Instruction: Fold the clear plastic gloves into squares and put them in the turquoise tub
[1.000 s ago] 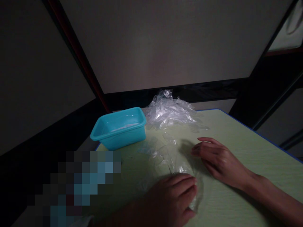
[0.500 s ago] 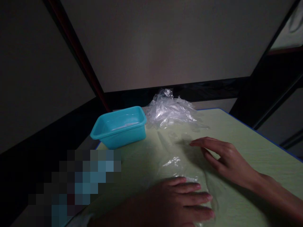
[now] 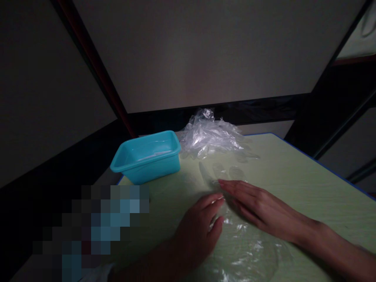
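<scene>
A clear plastic glove (image 3: pixel 241 239) lies spread flat on the pale green table (image 3: pixel 308 184), its fingers pointing away from me. My left hand (image 3: pixel 196 231) rests open on the glove's left side, fingers stretched forward. My right hand (image 3: pixel 258 207) lies flat and open across the glove, fingertips near the base of the glove's fingers. The two hands almost touch at their fingertips. The light is dim.
A turquoise plastic tub (image 3: pixel 147 156) stands at the table's far left corner. Beside it, at the back edge, lies a crumpled heap of clear plastic gloves (image 3: pixel 210 135). Dark frame bars and pale panels rise behind the blue-edged table. A blurred patch covers the lower left.
The glove has gone from bunched to spread flat. My left hand slid up and left from the lower edge, and my right hand moved left onto the glove, fingers flat.
</scene>
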Tool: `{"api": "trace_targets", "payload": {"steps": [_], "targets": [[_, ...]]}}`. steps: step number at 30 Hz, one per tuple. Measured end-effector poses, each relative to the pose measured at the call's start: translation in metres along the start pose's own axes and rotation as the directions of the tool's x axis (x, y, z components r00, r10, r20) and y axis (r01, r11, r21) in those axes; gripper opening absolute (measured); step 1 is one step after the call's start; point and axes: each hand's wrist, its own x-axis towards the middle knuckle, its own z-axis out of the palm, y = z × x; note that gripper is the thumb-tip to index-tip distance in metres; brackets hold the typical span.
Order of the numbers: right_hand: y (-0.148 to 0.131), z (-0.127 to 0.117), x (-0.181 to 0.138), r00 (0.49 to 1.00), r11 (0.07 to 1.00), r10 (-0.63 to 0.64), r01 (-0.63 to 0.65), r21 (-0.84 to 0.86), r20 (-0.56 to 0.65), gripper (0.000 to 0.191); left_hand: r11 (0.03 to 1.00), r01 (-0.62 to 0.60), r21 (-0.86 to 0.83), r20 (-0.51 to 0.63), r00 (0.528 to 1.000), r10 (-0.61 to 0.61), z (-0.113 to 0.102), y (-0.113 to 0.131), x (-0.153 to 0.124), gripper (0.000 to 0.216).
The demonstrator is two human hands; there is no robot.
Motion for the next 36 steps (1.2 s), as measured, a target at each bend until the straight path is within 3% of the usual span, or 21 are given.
{"api": "trace_targets", "payload": {"steps": [8,19,28,36], "targets": [[-0.009,0.014,0.006,0.994,0.998,0.000,-0.007,0.059,0.111,0.043,0.972,-0.023,0.233,0.169,0.986,-0.017,0.006,0.005,-0.003,0.042],[-0.003,0.020,0.005,0.977,0.995,0.011,-0.031,0.090,0.214,0.067,0.923,-0.107,0.370,0.214,0.977,0.028,0.007,0.003,-0.005,0.051],[0.001,0.021,0.007,0.960,0.996,0.086,-0.085,-0.012,0.268,0.074,0.893,-0.093,0.440,0.273,0.961,-0.034,0.004,0.003,-0.006,0.058],[0.027,0.022,0.006,0.943,0.992,0.122,-0.102,-0.079,0.310,0.070,0.882,-0.063,0.467,0.278,0.957,-0.079,0.004,0.003,-0.006,0.057]]}}
